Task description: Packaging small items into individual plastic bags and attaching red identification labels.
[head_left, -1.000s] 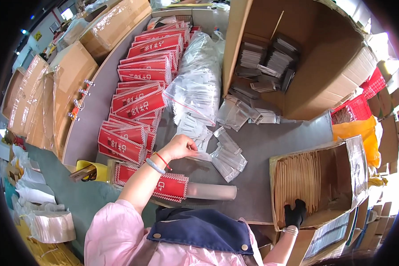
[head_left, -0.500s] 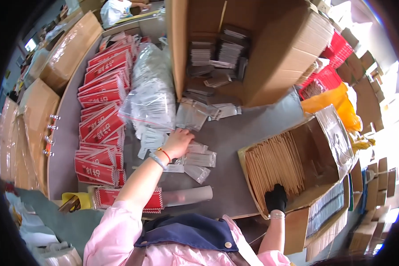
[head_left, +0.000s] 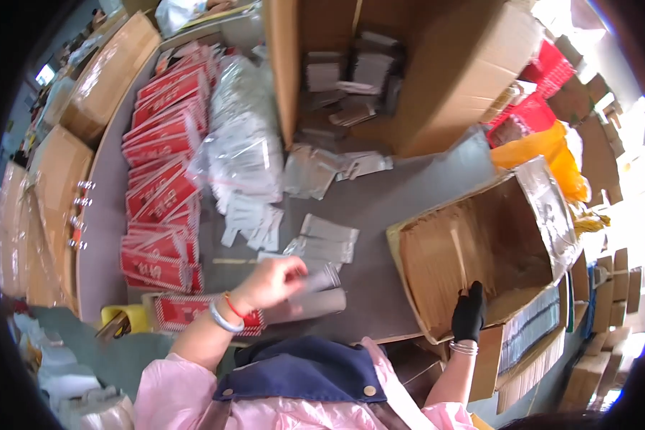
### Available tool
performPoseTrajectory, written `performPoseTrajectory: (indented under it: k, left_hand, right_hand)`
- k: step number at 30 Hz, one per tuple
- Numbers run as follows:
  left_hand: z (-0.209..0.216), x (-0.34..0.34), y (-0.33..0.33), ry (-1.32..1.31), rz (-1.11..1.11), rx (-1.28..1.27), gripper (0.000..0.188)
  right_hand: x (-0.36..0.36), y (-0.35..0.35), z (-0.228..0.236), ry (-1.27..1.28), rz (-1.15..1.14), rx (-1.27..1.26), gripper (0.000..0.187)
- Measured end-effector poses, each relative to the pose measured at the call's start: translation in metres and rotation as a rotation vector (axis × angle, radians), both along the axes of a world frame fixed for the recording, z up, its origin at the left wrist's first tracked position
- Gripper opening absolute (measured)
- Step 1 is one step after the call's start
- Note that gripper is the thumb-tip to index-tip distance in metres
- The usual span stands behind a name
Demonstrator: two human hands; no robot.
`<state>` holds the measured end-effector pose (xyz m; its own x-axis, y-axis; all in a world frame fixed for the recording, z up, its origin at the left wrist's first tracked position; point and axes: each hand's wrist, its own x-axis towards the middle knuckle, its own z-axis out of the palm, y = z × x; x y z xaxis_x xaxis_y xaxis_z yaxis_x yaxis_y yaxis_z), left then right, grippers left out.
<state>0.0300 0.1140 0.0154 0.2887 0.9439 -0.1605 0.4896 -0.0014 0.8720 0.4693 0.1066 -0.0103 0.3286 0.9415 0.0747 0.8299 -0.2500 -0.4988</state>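
Observation:
Near the front of the table my left hand (head_left: 271,283) has its fingers pinched on a small clear plastic packet (head_left: 324,279), blurred by motion. More flat clear packets (head_left: 328,239) lie just beyond it. A clear tube-like roll (head_left: 322,304) and a red printed pack (head_left: 175,314) are beside my left wrist. On the right, my right hand (head_left: 469,313), in a black glove, reaches over the near edge of an open carton (head_left: 417,315). Its fingertips close on the edge of a brown card (head_left: 448,258) in that carton; the stack there is smeared.
Overlapping red printed packs (head_left: 166,193) line the left side. A large clear bag of white pieces (head_left: 245,136) lies beside them. At the back stands a tall open carton (head_left: 466,79) with small packets inside. A yellow bag (head_left: 545,161) and red baskets (head_left: 527,118) sit far right.
My left hand has drawn back toward me from beside the clear bag, now with a packet. My right hand has shifted right and slightly up along the carton, among the brown cards.

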Motion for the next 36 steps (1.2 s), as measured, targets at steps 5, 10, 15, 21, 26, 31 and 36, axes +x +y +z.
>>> performPoseTrajectory:
  k: [5,10,15,21,26,31,36]
  left_hand:
    - [-0.016,0.012,-0.068,0.518,-0.042,0.32,0.029]
    - [0.0,-0.022,-0.104,0.49,0.137,0.312,0.054]
    - [-0.02,-0.022,-0.113,0.494,0.14,0.351,0.065]
    - [-0.015,-0.007,-0.098,0.532,0.103,0.393,0.07]
    - [-0.026,0.006,-0.083,0.542,0.048,0.463,0.058]
    - [-0.017,0.002,-0.075,0.628,-0.062,0.448,0.026]
    - [0.029,-0.046,-0.062,0.673,-0.241,0.41,0.008]
  right_hand:
    - [-0.109,0.004,0.01,0.11,0.666,-0.009,0.015]
    - [-0.154,0.005,-0.001,0.166,1.018,-0.13,0.023]
    - [-0.182,0.001,-0.036,0.068,1.177,-0.147,0.022]
    - [-0.186,0.011,-0.041,0.011,1.038,-0.049,0.012]
    - [-0.247,-0.025,-0.035,0.734,0.907,-0.184,0.029]
    - [-0.228,0.002,-0.002,-0.077,1.063,0.041,0.074]
    - [-0.21,0.005,0.011,-0.069,1.071,0.02,0.057]
